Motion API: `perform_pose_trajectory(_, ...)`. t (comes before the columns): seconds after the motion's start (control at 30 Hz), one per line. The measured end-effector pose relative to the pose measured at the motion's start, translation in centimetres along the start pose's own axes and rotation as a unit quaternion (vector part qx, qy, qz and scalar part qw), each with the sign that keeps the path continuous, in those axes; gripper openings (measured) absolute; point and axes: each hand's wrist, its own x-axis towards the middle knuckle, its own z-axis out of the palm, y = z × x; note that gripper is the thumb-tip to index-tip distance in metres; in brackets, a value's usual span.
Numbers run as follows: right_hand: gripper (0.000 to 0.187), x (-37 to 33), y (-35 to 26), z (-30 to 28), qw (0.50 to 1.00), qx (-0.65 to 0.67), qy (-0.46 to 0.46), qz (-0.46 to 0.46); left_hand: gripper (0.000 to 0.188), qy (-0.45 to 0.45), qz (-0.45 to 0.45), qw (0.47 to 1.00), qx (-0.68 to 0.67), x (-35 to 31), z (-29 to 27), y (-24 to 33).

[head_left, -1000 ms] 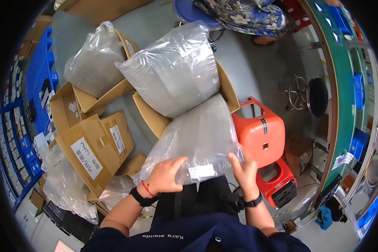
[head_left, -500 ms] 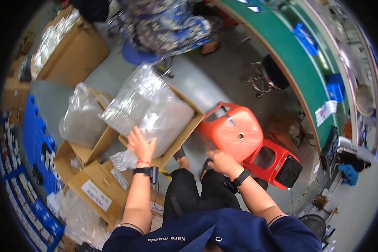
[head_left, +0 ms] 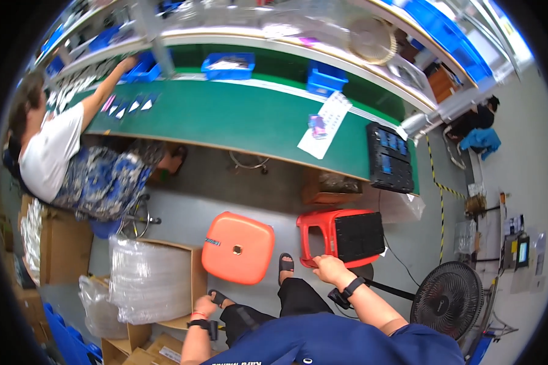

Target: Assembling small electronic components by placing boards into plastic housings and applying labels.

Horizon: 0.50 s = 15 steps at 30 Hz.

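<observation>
My right hand [head_left: 330, 269] is at the near edge of a red plastic stool [head_left: 313, 243], its fingers curled on the rim. A black tray [head_left: 359, 236] lies on that stool. My left hand [head_left: 204, 306] hangs low beside the corner of a cardboard box [head_left: 196, 274], fingers loosely apart with nothing visible in them. Clear plastic-wrapped sheets [head_left: 149, 280] fill the box. Ahead of my feet, between the box and the red stool, stands an orange-red square stool [head_left: 238, 248] with a hole in its seat.
A long green workbench [head_left: 225, 115] runs across the far side, bearing blue bins [head_left: 228, 66], a paper sheet [head_left: 326, 125] and a black compartment tray [head_left: 391, 158]. A seated person [head_left: 55, 152] reaches over it at left. A black fan [head_left: 447, 301] stands at near right; a cable crosses the floor.
My view has swung right, bringing the bench across the top. My left hand has come off the wrapped sheets. My right hand has gone from the orange-red stool to the red one.
</observation>
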Motion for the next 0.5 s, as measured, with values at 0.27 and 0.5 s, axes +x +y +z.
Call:
perform_pose_trajectory(0.27, 0.037, -4.4, 11.7, -5.2, 0.984, 0.081, 0.034, 0.157, 0.021, -0.137, 0.471, 0.845, 0.210, 8.0, 10.4, 16.1)
perform_pose_trajectory(0.5, 0.041, -2.8, 13.3, -7.0, 0.981, 0.134, 0.040, 0.138, 0.016, -0.173, 0.397, 0.894, 0.113, 2.1, -0.3, 31.5)
